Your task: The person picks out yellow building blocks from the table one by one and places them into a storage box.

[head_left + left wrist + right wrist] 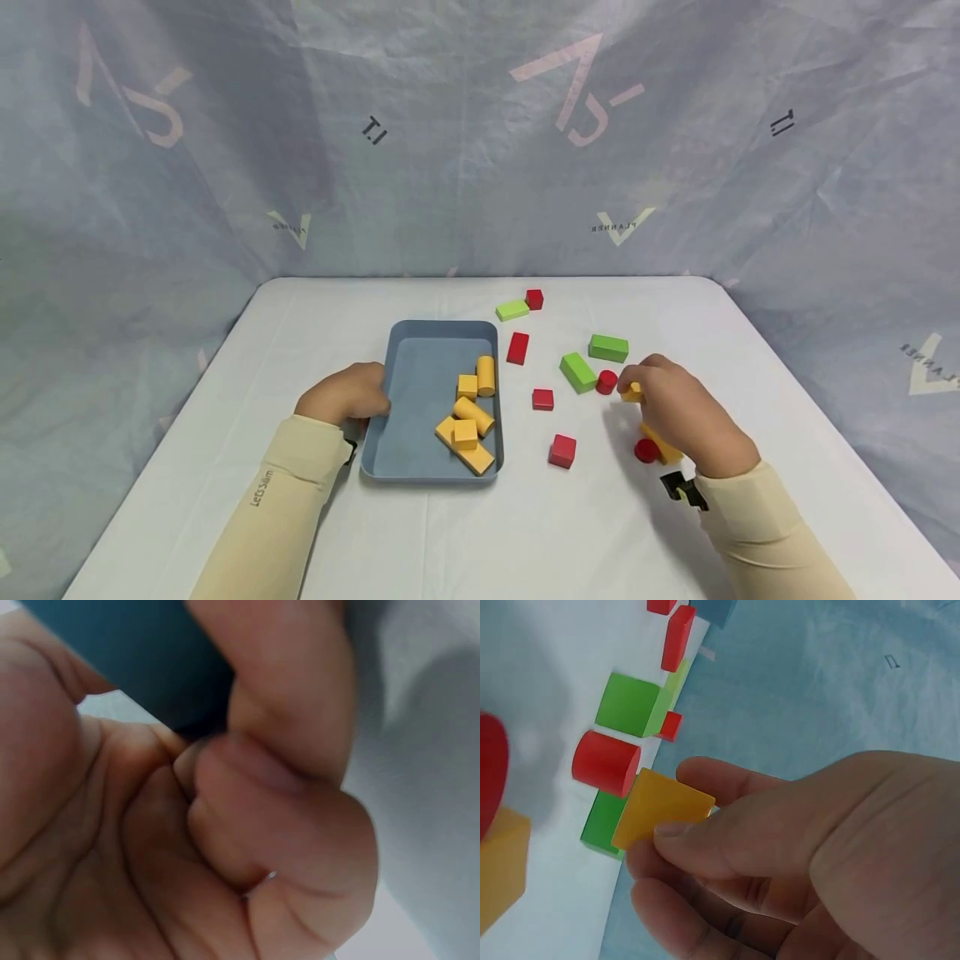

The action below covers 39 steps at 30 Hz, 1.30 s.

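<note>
At its left side, a blue-grey tray [412, 354] is gripped by my left hand [347, 393], whose curled fingers and thumb have the tray wall [150, 652] between them in the left wrist view. Yellow blocks lie in the tray's right half, among them a cylinder [486, 376] and a flat bar [478, 458] with a cube [465, 434] over it. Out to the right, my right hand [682, 412] pinches a yellow block [664, 806] between thumb and fingers, above the table. A red cylinder [606, 763] is just beyond the pinched block.
Green blocks [578, 372] and several red blocks [562, 451] are scattered right of the tray. Another yellow block [667, 450] and a red cylinder [647, 451] lie partly beneath my right hand. A grey printed cloth [465, 167] hangs behind the white table [570, 542].
</note>
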Each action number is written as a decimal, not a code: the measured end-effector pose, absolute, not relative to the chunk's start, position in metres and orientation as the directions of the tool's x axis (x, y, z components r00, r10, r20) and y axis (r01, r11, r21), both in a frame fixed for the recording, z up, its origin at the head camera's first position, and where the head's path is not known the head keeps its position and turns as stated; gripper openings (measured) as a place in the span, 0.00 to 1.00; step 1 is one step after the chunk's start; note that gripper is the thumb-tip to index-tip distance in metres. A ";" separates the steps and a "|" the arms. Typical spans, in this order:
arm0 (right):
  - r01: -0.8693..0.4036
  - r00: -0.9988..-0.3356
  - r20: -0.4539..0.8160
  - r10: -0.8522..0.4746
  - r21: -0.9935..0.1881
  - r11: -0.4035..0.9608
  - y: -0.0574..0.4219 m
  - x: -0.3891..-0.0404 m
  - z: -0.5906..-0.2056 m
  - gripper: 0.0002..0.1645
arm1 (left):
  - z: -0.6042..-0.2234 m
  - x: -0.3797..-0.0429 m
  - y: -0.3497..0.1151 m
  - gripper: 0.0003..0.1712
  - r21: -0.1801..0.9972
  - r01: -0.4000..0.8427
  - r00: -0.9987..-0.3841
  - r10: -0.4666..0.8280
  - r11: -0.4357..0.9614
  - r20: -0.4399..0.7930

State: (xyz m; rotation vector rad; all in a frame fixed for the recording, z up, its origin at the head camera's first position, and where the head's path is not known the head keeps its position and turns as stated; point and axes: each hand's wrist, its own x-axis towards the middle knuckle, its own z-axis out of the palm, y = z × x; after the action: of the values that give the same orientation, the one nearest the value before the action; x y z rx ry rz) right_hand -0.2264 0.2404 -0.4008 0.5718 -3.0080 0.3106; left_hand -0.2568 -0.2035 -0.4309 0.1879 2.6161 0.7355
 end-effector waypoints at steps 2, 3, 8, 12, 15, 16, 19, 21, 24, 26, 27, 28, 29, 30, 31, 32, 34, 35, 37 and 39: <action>-0.374 -0.927 0.101 -0.361 -0.182 0.909 0.237 -0.226 -0.399 0.22 | -0.431 -0.257 -0.204 0.11 0.524 0.010 -0.904 0.231 0.852 -0.358; -0.377 -0.926 0.102 -0.364 -0.182 0.908 0.236 -0.226 -0.398 0.21 | -0.431 -0.257 -0.203 0.11 0.526 0.006 -0.905 0.228 0.851 -0.359; -0.390 -0.920 0.116 -0.374 -0.182 0.903 0.229 -0.224 -0.394 0.20 | -0.430 -0.257 -0.203 0.11 0.538 -0.004 -0.905 0.226 0.843 -0.360; -0.371 -0.929 0.089 -0.360 -0.198 0.908 0.224 -0.223 -0.392 0.20 | -0.428 -0.257 -0.202 0.09 0.534 -0.007 -0.903 0.224 0.845 -0.366; -0.379 -0.925 0.085 -0.370 -0.193 0.905 0.220 -0.222 -0.391 0.20 | -0.428 -0.257 -0.202 0.09 0.526 -0.005 -0.904 0.221 0.850 -0.366; -0.387 -0.922 0.091 -0.377 -0.187 0.903 0.218 -0.222 -0.391 0.19 | -0.428 -0.257 -0.202 0.08 0.527 -0.007 -0.904 0.220 0.850 -0.367; -0.412 -0.911 0.109 -0.399 -0.169 0.895 0.212 -0.223 -0.390 0.17 | -0.429 -0.257 -0.203 0.09 0.526 -0.011 -0.906 0.215 0.850 -0.365; -0.422 -0.906 0.115 -0.408 -0.166 0.891 0.208 -0.224 -0.390 0.16 | -0.431 -0.257 -0.203 0.09 0.529 -0.014 -0.905 0.214 0.848 -0.366; -0.428 -0.903 0.117 -0.414 -0.160 0.890 0.203 -0.225 -0.389 0.15 | -0.432 -0.256 -0.203 0.10 0.543 -0.021 -0.904 0.215 0.839 -0.369; -0.431 -0.901 0.119 -0.417 -0.155 0.889 0.200 -0.225 -0.389 0.15 | -0.433 -0.256 -0.203 0.10 0.550 -0.025 -0.904 0.216 0.835 -0.369; -0.437 -0.898 0.123 -0.422 -0.152 0.886 0.198 -0.225 -0.389 0.15 | -0.433 -0.256 -0.203 0.10 0.551 -0.025 -0.904 0.217 0.834 -0.369; -0.443 -0.895 0.127 -0.427 -0.151 0.884 0.197 -0.224 -0.389 0.15 | -0.434 -0.256 -0.203 0.09 0.549 -0.025 -0.904 0.216 0.835 -0.369; -0.449 -0.892 0.130 -0.433 -0.149 0.881 0.195 -0.224 -0.389 0.15 | -0.434 -0.256 -0.203 0.09 0.546 -0.021 -0.904 0.217 0.838 -0.368; -0.456 -0.889 0.134 -0.439 -0.149 0.878 0.194 -0.224 -0.389 0.15 | -0.434 -0.257 -0.203 0.09 0.542 -0.018 -0.904 0.218 0.840 -0.367; -0.466 -0.883 0.138 -0.448 -0.149 0.872 0.192 -0.223 -0.389 0.14 | -0.434 -0.257 -0.203 0.08 0.541 -0.013 -0.905 0.221 0.841 -0.365; -0.477 -0.877 0.144 -0.458 -0.150 0.866 0.191 -0.222 -0.388 0.14 | -0.434 -0.257 -0.203 0.08 0.540 -0.009 -0.904 0.224 0.842 -0.363; -0.494 -0.867 0.156 -0.473 -0.143 0.858 0.187 -0.221 -0.388 0.14 | -0.434 -0.257 -0.203 0.09 0.538 -0.004 -0.904 0.227 0.843 -0.363; -0.502 -0.862 0.163 -0.480 -0.138 0.854 0.186 -0.221 -0.387 0.14 | -0.433 -0.258 -0.203 0.09 0.538 -0.003 -0.903 0.229 0.843 -0.363; -0.513 -0.854 0.173 -0.491 -0.130 0.848 0.183 -0.220 -0.386 0.15 | -0.433 -0.258 -0.204 0.09 0.541 -0.003 -0.902 0.231 0.841 -0.364; -0.520 -0.850 0.177 -0.497 -0.119 0.846 0.179 -0.220 -0.384 0.15 | -0.433 -0.257 -0.204 0.09 0.541 -0.003 -0.902 0.231 0.841 -0.365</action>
State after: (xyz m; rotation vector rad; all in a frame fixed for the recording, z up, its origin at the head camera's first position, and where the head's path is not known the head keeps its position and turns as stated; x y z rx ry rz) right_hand -0.2197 0.1794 -0.3843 0.7982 -2.8835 0.2444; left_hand -0.2574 -0.2039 -0.4329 0.1692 2.5973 0.7635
